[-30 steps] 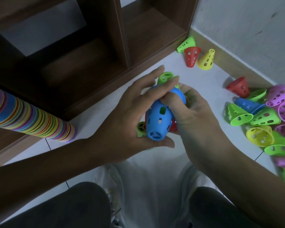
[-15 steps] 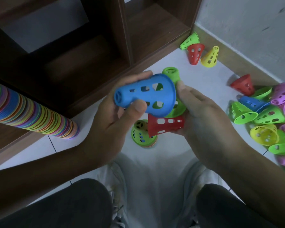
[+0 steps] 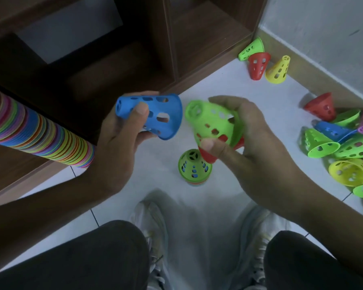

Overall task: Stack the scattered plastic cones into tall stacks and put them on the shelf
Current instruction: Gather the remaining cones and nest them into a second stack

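Left grip: curling round the blue cone, centre frame, tip pointing left.
Right grip: pinching the green cone (red cone nested beneath), just right of blue.

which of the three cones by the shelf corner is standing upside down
The red cone, the middle of the three: it stands narrow end down, wide mouth up. The green cone and yellow cone point narrow end up.
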Action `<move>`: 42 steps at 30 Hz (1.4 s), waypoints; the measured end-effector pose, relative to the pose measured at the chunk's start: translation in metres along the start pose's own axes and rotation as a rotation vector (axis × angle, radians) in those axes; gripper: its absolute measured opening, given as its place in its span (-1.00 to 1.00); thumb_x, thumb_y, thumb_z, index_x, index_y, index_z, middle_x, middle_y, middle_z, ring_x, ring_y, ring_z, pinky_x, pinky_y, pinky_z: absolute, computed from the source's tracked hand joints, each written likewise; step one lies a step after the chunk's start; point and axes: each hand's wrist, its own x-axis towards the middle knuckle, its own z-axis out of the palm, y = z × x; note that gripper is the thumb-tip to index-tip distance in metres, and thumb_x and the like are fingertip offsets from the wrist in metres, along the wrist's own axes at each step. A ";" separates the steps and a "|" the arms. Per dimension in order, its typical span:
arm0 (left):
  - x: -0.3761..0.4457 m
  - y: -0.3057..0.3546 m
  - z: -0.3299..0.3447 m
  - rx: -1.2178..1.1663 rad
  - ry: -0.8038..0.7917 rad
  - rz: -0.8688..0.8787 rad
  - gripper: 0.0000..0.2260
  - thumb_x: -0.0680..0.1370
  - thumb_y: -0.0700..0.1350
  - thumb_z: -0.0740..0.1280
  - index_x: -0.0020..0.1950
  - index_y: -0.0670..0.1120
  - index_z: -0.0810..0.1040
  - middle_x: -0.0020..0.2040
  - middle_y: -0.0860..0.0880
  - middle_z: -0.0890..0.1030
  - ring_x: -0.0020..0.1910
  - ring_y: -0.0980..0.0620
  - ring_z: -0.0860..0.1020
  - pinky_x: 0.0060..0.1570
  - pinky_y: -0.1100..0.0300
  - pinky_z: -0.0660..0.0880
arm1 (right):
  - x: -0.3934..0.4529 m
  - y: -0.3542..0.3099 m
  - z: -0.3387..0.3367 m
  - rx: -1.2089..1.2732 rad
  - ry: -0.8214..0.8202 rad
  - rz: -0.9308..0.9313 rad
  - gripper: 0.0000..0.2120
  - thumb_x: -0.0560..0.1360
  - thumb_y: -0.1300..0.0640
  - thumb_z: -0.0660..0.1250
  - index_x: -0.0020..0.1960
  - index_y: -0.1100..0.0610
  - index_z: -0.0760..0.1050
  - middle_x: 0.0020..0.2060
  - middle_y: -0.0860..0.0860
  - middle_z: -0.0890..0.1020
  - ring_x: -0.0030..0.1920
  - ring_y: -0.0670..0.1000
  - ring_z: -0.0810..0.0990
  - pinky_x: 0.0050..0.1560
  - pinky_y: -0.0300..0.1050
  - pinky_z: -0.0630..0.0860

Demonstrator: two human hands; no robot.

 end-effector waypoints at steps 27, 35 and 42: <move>-0.004 -0.004 -0.044 0.149 -0.023 -0.137 -0.73 0.59 0.05 0.27 0.24 -0.03 0.53 0.08 0.04 0.68 0.12 0.04 0.66 -0.01 0.23 0.59 | -0.011 0.027 0.050 0.027 -0.093 -0.154 -0.61 0.60 -0.17 0.22 0.39 -0.14 0.29 0.26 -0.14 0.44 0.30 -0.04 0.46 0.25 -0.02 0.47; -0.006 -0.001 -0.036 0.130 -0.089 -0.113 -0.60 0.50 0.12 0.29 0.27 -0.04 0.51 0.13 0.06 0.67 0.22 -0.01 0.62 0.07 0.22 0.58 | -0.010 0.060 0.063 -0.008 -0.107 0.044 -0.64 0.59 -0.25 0.13 0.35 -0.34 0.13 0.37 -0.20 0.32 0.44 -0.13 0.27 0.43 0.00 0.37; -0.006 0.010 -0.017 0.298 -0.289 -0.065 -0.60 0.53 0.05 0.31 0.29 -0.12 0.53 0.20 -0.08 0.63 0.24 -0.01 0.61 0.14 0.23 0.56 | -0.020 0.078 0.067 -0.147 -0.095 0.130 -0.36 0.57 -0.23 0.09 0.58 -0.03 0.10 0.55 -0.07 0.20 0.50 -0.17 0.12 0.45 -0.22 0.17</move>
